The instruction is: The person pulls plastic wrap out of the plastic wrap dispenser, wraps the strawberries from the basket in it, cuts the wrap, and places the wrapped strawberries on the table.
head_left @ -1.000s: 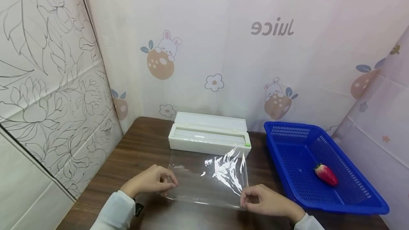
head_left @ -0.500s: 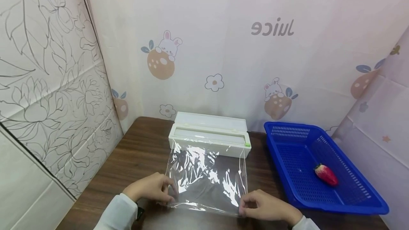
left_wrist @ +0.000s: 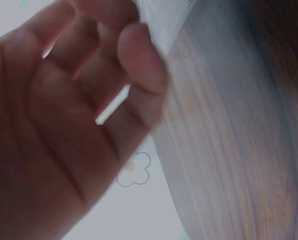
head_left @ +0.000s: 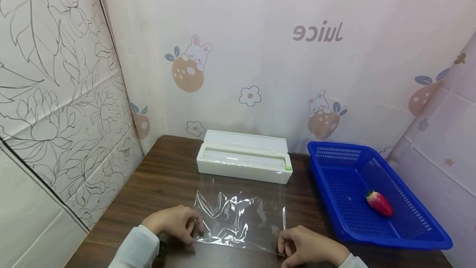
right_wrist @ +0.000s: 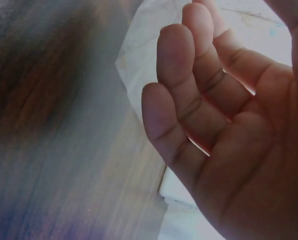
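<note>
A clear sheet of cling film (head_left: 238, 218) stretches from the white dispenser box (head_left: 243, 173) toward the table's front, wrinkled and shiny. At its front left corner is my left hand (head_left: 172, 221), fingers loosely bent and holding nothing that I can see. By the front right corner my right hand (head_left: 308, 244) has thumb and forefinger parted. In the right wrist view the relaxed fingers (right_wrist: 176, 55) are beside the pale film (right_wrist: 136, 62). Whether fingertips still touch the film is unclear. The dispenser's lid (head_left: 245, 140) stands raised at the back.
A blue plastic basket (head_left: 323, 189) stands on the right, with a red strawberry (head_left: 379, 203) inside it. Behind the dark wooden table (head_left: 160, 168) hangs a printed curtain (head_left: 260, 53). A patterned panel (head_left: 70, 106) borders the left side.
The film's front edge has come down toward the table. Both hands have moved slightly nearer the front, and their pinching fingers have parted. Dispenser and basket have not moved.
</note>
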`<control>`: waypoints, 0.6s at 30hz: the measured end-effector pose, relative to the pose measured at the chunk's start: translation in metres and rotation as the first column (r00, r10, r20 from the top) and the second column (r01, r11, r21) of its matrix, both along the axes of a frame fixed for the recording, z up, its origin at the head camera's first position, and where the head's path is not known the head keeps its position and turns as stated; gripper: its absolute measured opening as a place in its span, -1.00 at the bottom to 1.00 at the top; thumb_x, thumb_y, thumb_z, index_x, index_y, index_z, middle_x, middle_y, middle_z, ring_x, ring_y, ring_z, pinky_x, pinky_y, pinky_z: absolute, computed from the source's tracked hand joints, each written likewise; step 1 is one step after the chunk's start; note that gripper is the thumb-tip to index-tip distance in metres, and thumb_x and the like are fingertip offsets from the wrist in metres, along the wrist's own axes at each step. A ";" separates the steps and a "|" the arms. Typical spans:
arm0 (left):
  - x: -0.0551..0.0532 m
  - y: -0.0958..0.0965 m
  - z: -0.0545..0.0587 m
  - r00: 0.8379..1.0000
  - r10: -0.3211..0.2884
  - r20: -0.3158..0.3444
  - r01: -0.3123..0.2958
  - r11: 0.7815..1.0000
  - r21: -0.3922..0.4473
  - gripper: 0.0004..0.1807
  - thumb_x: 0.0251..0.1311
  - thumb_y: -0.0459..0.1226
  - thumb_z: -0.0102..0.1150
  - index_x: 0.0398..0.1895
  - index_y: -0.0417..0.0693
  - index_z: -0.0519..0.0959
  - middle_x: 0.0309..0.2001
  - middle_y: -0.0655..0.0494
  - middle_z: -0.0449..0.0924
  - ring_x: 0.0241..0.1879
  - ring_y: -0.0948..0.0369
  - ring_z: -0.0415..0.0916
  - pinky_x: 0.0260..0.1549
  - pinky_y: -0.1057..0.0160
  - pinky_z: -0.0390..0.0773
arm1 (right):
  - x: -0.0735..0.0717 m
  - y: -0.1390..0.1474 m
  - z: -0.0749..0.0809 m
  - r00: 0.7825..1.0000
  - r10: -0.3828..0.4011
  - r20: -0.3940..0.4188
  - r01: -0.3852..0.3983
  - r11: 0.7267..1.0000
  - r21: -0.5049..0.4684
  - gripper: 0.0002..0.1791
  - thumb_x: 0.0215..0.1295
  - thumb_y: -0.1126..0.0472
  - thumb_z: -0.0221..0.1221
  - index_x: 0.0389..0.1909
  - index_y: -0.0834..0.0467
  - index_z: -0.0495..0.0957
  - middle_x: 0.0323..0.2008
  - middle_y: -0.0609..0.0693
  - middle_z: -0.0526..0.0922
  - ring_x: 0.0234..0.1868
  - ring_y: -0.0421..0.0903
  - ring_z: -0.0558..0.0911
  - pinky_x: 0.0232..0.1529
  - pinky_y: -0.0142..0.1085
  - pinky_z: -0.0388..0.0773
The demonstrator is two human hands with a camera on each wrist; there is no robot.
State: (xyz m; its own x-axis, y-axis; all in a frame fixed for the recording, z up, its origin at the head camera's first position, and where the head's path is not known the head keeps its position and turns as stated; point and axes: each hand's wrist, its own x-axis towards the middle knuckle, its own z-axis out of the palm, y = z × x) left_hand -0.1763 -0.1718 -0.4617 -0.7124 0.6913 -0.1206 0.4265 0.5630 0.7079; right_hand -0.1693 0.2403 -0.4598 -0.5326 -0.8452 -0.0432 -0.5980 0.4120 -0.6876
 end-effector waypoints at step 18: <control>-0.017 0.010 0.000 0.937 0.102 -0.335 -0.056 0.988 0.144 -0.84 0.12 -0.24 0.23 -0.21 0.05 0.56 -0.32 0.23 0.61 -0.34 0.36 0.50 -0.38 0.23 0.65 | -0.009 0.004 0.022 0.984 -0.170 -0.060 0.164 0.982 -0.095 -0.92 0.25 0.01 0.16 -0.30 -0.10 0.51 -0.50 -0.26 0.60 -0.49 -0.32 0.54 -0.51 -0.40 0.56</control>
